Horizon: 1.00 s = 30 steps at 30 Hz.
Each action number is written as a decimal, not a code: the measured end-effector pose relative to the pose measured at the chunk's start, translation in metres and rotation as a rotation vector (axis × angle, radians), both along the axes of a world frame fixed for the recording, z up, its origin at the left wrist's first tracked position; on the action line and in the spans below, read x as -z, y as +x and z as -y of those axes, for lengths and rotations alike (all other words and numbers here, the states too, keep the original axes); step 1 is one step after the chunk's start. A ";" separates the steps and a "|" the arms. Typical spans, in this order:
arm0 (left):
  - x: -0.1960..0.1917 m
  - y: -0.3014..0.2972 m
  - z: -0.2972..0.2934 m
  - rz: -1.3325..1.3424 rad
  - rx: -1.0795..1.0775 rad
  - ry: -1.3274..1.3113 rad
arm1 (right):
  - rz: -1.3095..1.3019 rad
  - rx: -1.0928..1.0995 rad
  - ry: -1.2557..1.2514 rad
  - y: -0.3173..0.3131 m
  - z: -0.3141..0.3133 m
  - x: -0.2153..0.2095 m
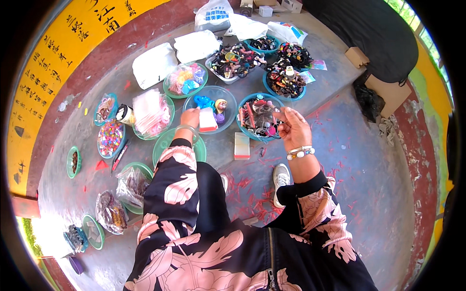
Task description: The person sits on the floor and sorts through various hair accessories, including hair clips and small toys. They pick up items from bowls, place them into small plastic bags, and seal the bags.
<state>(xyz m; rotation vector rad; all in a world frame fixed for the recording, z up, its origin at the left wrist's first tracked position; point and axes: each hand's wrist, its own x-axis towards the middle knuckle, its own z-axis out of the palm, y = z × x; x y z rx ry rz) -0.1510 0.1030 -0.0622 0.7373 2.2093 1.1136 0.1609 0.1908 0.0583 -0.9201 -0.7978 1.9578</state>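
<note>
My left hand (190,118) is closed, knuckles up, over the near left rim of a clear basin (228,92). Its fingertips are hidden, so what they hold is unclear. Beside it leans a stack of white cards with a red edge (208,120), near blue and purple bundles (205,102) in the basin. My right hand (294,127), with a beaded bracelet on its wrist, pinches thumb and fingers at the right side of a blue basket (241,127) of hair ties. Something see-through (266,112) shows near its fingertips; I cannot make out what it is.
A green basin (159,151) lies below my left forearm. More baskets of dark hair ties (236,59) and white bags (154,65) stand farther off. A second card stack (241,145) rests on the floor, with red scraps (252,194) around my shoes.
</note>
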 end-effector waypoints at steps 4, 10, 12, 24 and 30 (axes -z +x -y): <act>-0.067 0.053 0.008 0.518 0.124 0.289 | 0.077 0.013 0.319 -0.010 0.016 -0.007; -0.134 0.146 0.032 1.133 0.303 0.562 | 0.493 0.042 1.514 -0.010 0.034 -0.010; -0.129 0.162 0.035 1.173 0.235 0.720 | 0.432 -0.032 1.579 -0.011 0.040 -0.002; -0.103 0.171 0.026 0.913 0.286 0.668 | 0.121 -0.183 0.531 -0.002 0.024 0.002; -0.106 0.190 0.025 0.783 0.496 0.557 | 0.038 -0.402 0.236 0.001 0.023 0.003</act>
